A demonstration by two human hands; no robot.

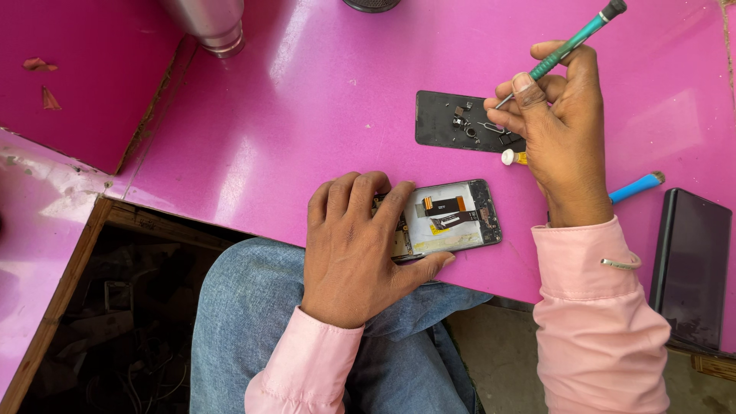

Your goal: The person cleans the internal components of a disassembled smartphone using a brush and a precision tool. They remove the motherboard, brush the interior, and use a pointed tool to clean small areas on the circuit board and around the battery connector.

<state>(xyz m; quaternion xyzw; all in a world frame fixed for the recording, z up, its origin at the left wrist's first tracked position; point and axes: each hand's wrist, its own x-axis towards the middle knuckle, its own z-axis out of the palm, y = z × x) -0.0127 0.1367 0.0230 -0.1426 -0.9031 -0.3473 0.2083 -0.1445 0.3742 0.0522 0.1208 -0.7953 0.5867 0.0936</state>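
1. The left hand (pixel 353 245) lies flat over the near half of an opened phone (pixel 452 218), fingers spread on top and thumb hooked under its near edge, pinning it to the pink tabletop (pixel 307 115).
2. The phone sits right at the tabletop's front edge, just above the person's denim-clad knee (pixel 253 307); its exposed far half shows flat orange and black ribbon cables.
3. The right hand (pixel 560 130) grips a green-handled screwdriver (pixel 571 44) between thumb and fingers, the tip pointing down toward a black mat (pixel 437 119).
4. The mat lies just beyond the phone and carries small screws and loose parts; the right hand covers its right end.
5. A small white-capped yellow tube (pixel 512 157) lies beside the mat's near right corner, and a blue pen-like tool (pixel 636 186) pokes out from behind the right wrist.
6. A dark closed phone (pixel 694 264) lies at the right, close to the front edge.
7. A steel cup (pixel 211 23) stands at the far left, by a chipped seam in the tabletop.
8. Bare tabletop stretches between cup and mat.
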